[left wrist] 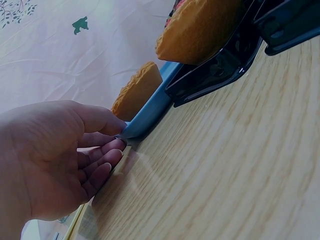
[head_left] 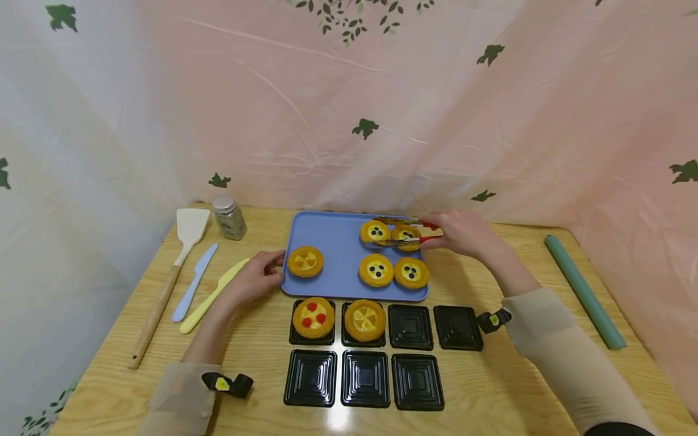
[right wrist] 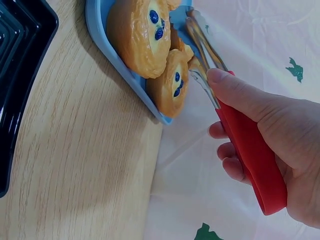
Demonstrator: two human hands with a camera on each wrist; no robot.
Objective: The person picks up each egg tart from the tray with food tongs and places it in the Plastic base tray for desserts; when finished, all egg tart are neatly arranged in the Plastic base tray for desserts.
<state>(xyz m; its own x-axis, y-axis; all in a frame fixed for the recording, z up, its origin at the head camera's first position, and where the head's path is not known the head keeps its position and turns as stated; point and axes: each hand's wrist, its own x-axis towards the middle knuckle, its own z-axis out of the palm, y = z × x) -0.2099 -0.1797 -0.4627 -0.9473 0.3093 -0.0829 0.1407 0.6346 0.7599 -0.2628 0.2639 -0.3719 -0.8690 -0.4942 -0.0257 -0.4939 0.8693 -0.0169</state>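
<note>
Here the right hand (head_left: pixel 460 233) grips red-handled tongs (right wrist: pixel 250 145), whose metal tips close around a blueberry tart (head_left: pixel 406 236) at the tray's (head_left: pixel 338 242) 1 o'clock corner. The tart looks light, stiff and smooth, probably a bit slippery; its fluted rim is the sound place to pinch. Being round and lying flat, it has no long axis; the tongs run 3 to 9 o'clock. The left hand (head_left: pixel 256 280) pinches the tray's 9 o'clock edge on the worktop (head_left: pixel 491 387), fingers (left wrist: pixel 102 165) curled.

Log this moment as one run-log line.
left hand: steadies blue tray edge | right hand: grips red-handled tongs at rear blueberry tart | black cups: two filled
</note>
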